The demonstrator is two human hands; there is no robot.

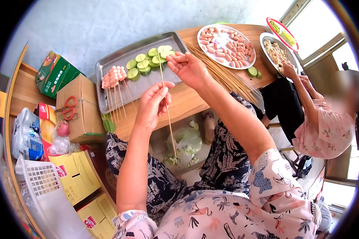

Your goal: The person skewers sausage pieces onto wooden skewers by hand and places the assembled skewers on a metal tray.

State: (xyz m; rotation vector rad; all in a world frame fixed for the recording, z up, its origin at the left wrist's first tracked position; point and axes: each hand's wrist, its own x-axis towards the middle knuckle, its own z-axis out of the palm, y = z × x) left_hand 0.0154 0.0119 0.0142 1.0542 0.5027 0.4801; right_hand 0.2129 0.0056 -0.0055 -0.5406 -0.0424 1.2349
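Observation:
A long thin skewer [168,115] is pinched in my left hand [153,101], with its upper end over the green slices. At its top a pale green slice [164,48] seems to be threaded or lie behind it; I cannot tell which. My right hand [189,69] is just right of the skewer's upper part, thumb and fingers close together at the slices' edge; what they hold, if anything, is too small to name. The metal tray [107,59] holds round green slices [141,63] and, on its left, skewers with pink pieces [114,77].
Right of the tray lie bare skewers [223,73] and a white plate [223,36] of small sausages. Another person [323,123] sits at a metal bowl [275,49]. Boxes [81,107] and a white basket [42,181] stand at the left.

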